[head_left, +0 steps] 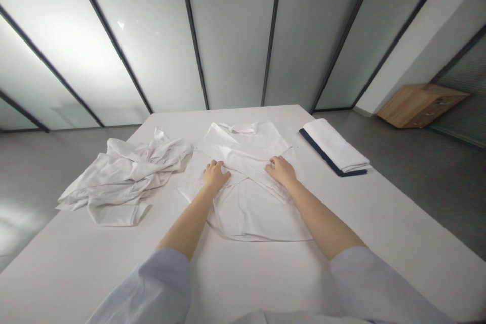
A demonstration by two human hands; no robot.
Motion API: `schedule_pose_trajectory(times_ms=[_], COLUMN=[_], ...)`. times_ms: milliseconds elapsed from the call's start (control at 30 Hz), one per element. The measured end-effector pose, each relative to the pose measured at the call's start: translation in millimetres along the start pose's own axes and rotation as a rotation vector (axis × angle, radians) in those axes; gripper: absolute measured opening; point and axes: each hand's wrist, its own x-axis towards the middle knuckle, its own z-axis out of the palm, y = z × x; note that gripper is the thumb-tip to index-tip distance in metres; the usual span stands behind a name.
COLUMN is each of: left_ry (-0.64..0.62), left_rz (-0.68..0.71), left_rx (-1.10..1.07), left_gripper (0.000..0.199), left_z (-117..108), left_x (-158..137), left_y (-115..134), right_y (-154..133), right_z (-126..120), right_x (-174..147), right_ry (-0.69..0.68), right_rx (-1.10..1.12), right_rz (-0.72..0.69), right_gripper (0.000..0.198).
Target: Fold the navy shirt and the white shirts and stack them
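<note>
A white shirt (258,215) lies spread on the table with its collar at the far side. Its sleeves appear to be folded across the body, with creases running over the middle. My left hand (215,176) rests on the left part of the shirt, thumb apart from the fingers. On the right part, my right hand (281,170) has its fingers bent, and thumb and fingertips close on the cloth. Both forearms reach over the shirt's near half and cover some of its sides.
A crumpled heap of white cloth (129,172) lies on the left of the white table (261,273). Toward the right edge is a folded white cloth (334,143) on top of a dark blue one (322,156). A wooden cabinet (413,104) stands beyond, near frosted glass panels (231,35).
</note>
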Motion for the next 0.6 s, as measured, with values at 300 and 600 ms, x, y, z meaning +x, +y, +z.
schedule_pose_trajectory(times_ms=[300,600], left_ry=[0.091,-0.087], left_rz=[0.226,0.551], left_rx=[-0.024,-0.167], left_gripper=[0.064,0.067], left_z=[3.4,7.6], left_x=[-2.7,-6.2], left_y=[8.9,26.4], right_y=[1.4,-38.6], right_z=[-22.0,-21.1], right_x=[5.6,-14.0], right_ry=[-0.294,-0.662], right_rx=[0.101,1.057], right_rz=[-0.185,-0.373], right_gripper=[0.016,0.023])
